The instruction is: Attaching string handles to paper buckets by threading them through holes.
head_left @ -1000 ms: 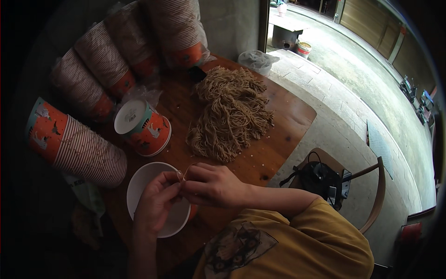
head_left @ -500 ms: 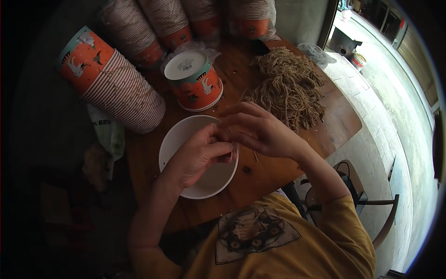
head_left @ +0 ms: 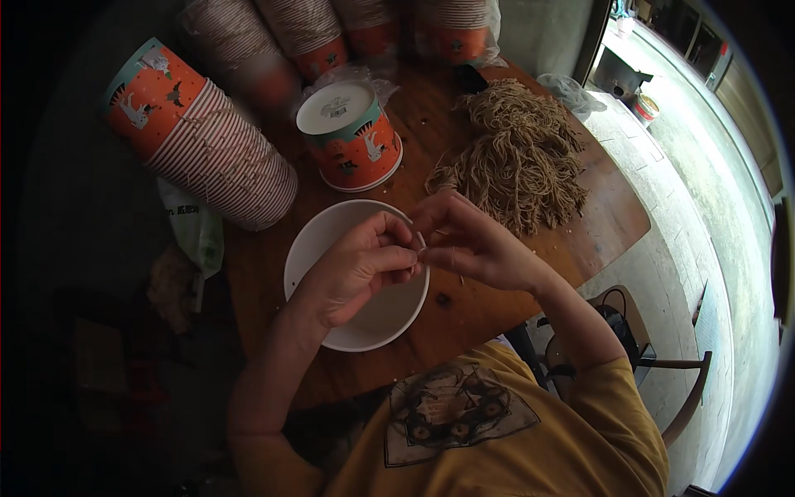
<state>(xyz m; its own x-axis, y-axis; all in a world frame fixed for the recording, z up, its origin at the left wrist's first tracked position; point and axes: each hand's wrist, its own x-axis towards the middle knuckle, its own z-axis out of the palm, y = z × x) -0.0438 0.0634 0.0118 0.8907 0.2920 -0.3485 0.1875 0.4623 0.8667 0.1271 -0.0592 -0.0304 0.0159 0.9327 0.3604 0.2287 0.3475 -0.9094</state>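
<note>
Over a white round tub (head_left: 373, 327), my left hand (head_left: 364, 267) is pinched, thumb against fingers. My right hand (head_left: 472, 244) meets it at the fingertips, above the tub's right rim, also in a pinch. Whatever is between the fingertips is too small to make out; a tiny pale bit shows there. Just beyond the tub, an orange and teal paper bucket (head_left: 364, 149) stands upside down, its white base up. A heap of tan twine-like strands (head_left: 526, 161) lies to the right of it, beyond my right hand.
A tall stack of nested paper buckets (head_left: 224, 157) leans at the left of the wooden table (head_left: 609, 219). Several plastic-wrapped stacks (head_left: 298, 37) line the back. A dark object (head_left: 469, 79) and a crumpled clear bag (head_left: 571, 93) lie near the strands. A chair (head_left: 687, 398) stands at the right.
My right hand's fingers have drawn down and closed toward the left fingertips. My left hand has moved only slightly. The view has shifted a little.
</note>
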